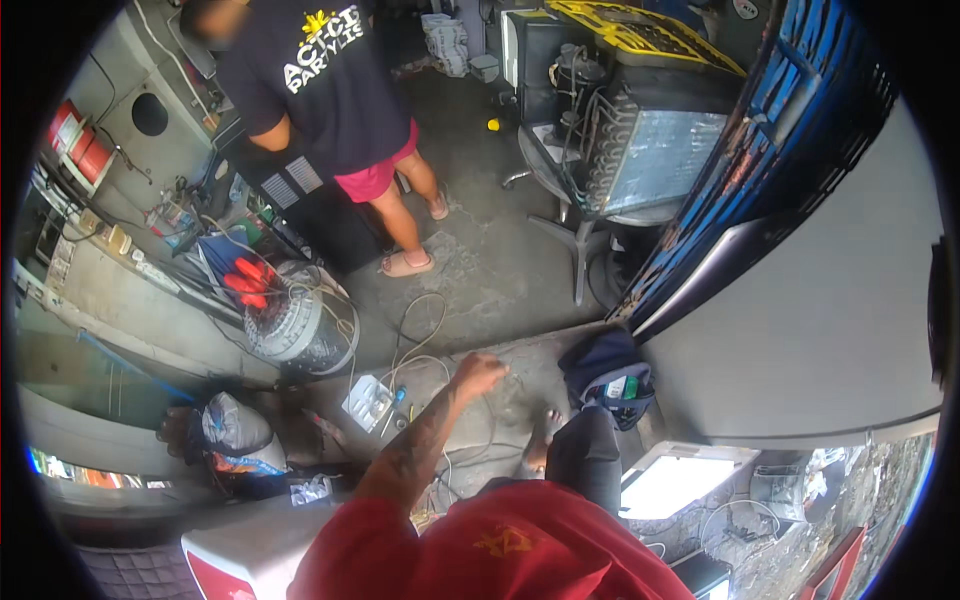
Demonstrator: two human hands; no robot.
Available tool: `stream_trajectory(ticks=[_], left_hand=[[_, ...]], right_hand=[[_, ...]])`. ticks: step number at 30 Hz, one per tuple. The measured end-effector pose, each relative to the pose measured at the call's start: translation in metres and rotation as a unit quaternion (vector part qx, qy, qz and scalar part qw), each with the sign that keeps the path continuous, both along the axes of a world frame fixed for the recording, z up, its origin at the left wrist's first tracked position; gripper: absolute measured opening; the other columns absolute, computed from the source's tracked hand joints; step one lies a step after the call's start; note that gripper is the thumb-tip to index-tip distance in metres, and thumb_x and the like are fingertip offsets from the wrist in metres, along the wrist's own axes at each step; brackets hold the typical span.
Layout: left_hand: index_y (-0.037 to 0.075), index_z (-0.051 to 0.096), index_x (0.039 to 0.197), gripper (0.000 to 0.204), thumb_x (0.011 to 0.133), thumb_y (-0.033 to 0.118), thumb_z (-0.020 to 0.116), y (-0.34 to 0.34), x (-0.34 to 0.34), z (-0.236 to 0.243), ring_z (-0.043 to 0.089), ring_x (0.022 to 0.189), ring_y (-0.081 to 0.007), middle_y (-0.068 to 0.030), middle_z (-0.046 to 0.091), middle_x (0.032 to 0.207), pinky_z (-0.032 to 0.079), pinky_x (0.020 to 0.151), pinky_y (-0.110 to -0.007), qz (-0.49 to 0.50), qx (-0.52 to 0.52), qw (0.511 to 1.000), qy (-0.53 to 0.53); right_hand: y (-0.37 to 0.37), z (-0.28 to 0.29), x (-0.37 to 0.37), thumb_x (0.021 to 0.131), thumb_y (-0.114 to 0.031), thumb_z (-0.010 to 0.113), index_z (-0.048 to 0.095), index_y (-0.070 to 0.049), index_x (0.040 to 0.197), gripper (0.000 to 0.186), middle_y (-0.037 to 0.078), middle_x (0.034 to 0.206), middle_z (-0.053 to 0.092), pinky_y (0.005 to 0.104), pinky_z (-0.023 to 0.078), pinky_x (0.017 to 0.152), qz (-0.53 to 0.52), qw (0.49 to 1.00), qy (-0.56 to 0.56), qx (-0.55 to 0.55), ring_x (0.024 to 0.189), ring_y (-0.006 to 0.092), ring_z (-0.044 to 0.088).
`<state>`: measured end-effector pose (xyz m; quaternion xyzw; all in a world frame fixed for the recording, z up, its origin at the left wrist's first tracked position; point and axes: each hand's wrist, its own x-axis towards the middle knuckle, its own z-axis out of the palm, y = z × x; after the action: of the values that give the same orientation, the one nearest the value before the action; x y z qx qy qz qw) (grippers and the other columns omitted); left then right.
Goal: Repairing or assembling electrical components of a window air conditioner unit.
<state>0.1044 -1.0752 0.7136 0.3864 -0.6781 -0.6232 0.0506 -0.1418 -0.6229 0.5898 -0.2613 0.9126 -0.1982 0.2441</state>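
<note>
My left hand (482, 374) reaches forward over the concrete step, its fingers curled closed. Whether something small sits between the fingertips cannot be made out. Below and to the left of it, a white tray-like piece (366, 402) lies beside a small blue-topped item (401, 394). A thin pale cable (425, 310) loops across the floor just beyond the hand. To its right, a dark bag (608, 374) stands open with a green-and-white item inside. My right hand is out of the picture.
Another person (325, 90) stands at the far left by a black appliance. A round table (640, 215) carries a finned coil unit and a compressor. A grey bucket (310, 325) with red gloves stands at left. White panels flank me, and blue folding bars rise at right.
</note>
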Motion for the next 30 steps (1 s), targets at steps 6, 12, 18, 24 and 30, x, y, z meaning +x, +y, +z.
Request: stream_trajectory(ticks=[6, 12, 18, 24, 30], left_hand=[[0.003, 0.069, 0.085, 0.023, 0.090, 0.024, 0.073, -0.162, -0.113, 0.136, 0.047, 0.054, -0.0065, 0.0032, 0.057, 0.065, 0.039, 0.050, -0.026, 0.138, -0.132, 0.973, 0.131], [-0.002, 0.070, 0.093, 0.019, 0.092, 0.018, 0.072, -0.297, -0.234, 0.276, 0.047, 0.057, -0.0045, 0.0035, 0.059, 0.070, 0.038, 0.050, -0.022, 0.148, -0.190, 0.944, 0.225], [0.001, 0.074, 0.099, 0.025, 0.086, 0.022, 0.071, -0.371, -0.301, 0.350, 0.073, 0.086, -0.0283, -0.0186, 0.074, 0.091, 0.055, 0.078, -0.037, 0.170, -0.364, 0.903, 0.154], [0.006, 0.075, 0.097, 0.017, 0.085, 0.016, 0.069, -0.481, -0.381, 0.395, 0.070, 0.081, -0.0315, -0.0185, 0.071, 0.090, 0.054, 0.076, -0.039, 0.163, -0.537, 0.803, 0.203], [0.008, 0.077, 0.097, 0.018, 0.084, 0.019, 0.071, -0.572, -0.461, 0.400, 0.068, 0.094, -0.0374, -0.0183, 0.072, 0.098, 0.053, 0.086, -0.045, 0.005, -0.554, 0.825, 0.110]], right_hand=[[-0.115, 0.006, -0.089, 0.074, -0.015, 0.059, 0.073, -0.006, 0.079, 0.017, 0.015, 0.077, 0.070, 0.0454, 0.053, 0.072, 0.060, 0.997, 0.016, -0.040, 0.076, 0.0335, 0.070], [-0.244, 0.058, -0.223, 0.074, -0.015, 0.059, 0.072, -0.006, 0.078, 0.016, 0.014, 0.075, 0.070, 0.0449, 0.053, 0.071, 0.144, 0.985, 0.046, -0.083, 0.075, 0.0326, 0.069], [-0.304, 0.111, -0.305, 0.074, -0.014, 0.060, 0.072, -0.007, 0.077, 0.015, 0.013, 0.073, 0.069, 0.0444, 0.052, 0.070, 0.210, 0.972, 0.059, -0.091, 0.073, 0.0317, 0.069], [-0.339, 0.141, -0.324, 0.074, -0.014, 0.060, 0.072, -0.007, 0.075, 0.014, 0.012, 0.071, 0.069, 0.0439, 0.052, 0.068, 0.234, 0.966, 0.056, -0.088, 0.071, 0.0308, 0.069], [-0.346, 0.140, -0.269, 0.074, -0.013, 0.060, 0.072, -0.007, 0.074, 0.013, 0.011, 0.069, 0.069, 0.0434, 0.052, 0.067, 0.182, 0.979, 0.037, -0.089, 0.069, 0.0298, 0.069]])
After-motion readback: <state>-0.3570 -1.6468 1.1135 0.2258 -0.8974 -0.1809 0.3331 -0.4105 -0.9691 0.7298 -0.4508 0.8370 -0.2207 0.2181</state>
